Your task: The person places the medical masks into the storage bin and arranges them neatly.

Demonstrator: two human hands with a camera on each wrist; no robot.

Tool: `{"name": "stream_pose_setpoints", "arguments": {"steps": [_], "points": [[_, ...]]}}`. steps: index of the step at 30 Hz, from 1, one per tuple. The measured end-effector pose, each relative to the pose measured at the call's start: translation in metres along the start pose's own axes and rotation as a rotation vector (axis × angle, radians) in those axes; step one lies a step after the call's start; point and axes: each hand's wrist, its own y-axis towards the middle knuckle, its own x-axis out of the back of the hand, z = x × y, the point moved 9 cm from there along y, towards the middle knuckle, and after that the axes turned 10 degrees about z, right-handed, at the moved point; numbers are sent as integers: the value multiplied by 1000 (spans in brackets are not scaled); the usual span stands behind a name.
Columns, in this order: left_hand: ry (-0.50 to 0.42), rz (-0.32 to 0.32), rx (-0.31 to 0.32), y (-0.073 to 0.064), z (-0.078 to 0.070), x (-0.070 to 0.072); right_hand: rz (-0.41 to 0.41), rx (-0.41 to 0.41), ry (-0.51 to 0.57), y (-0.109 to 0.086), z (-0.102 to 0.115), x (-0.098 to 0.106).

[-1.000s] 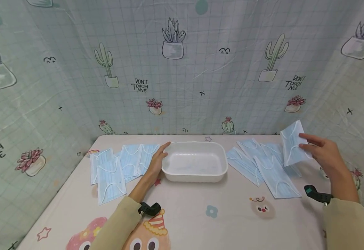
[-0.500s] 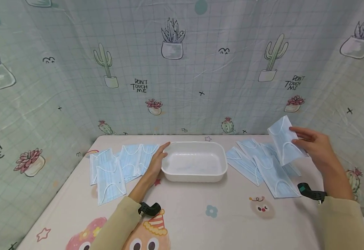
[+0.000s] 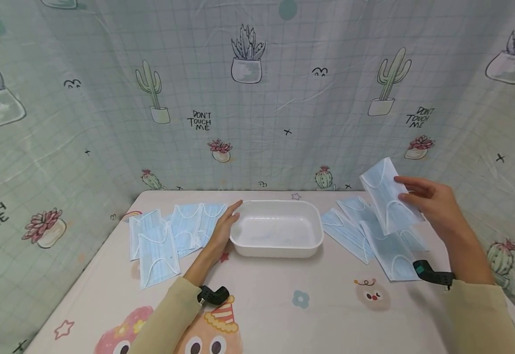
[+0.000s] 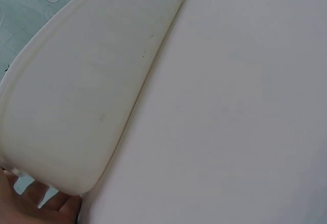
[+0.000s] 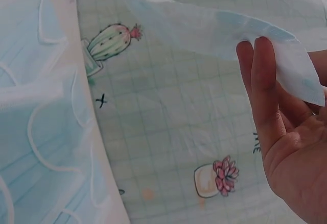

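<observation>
My right hand pinches a light blue face mask by its right edge, raised and tilted over the right-hand masks. In the right wrist view that mask appears nearly edge-on, bowed, against the fingers. Several masks with white ear loops lie overlapping below. At the left end of a white rectangular tub, my left hand grips the rim. From the left wrist, the tub's outer wall shows, with bent fingers at its corner; the rest of that hand is out of frame.
More blue masks lie spread in a group left of the tub. The table has a pale cloth with cartoon prints. A patterned curtain with cactus drawings hangs behind and along both sides.
My right hand has moved leftward and slightly up with the mask, bringing it nearer the tub. The left hand and the tub have stayed in place.
</observation>
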Motion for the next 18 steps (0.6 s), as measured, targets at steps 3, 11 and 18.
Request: {"name": "stream_pose_setpoints", "arguments": {"steps": [3, 11, 18], "points": [[8, -9, 2, -1, 0, 0, 2, 38, -16, 1, 7, -6], [14, 1, -2, 0, -1, -2, 30, 78, -62, 4, 23, -23], [9, 0, 3, -2, 0, 0, 62, 81, -81, 12, 43, -40]]}}
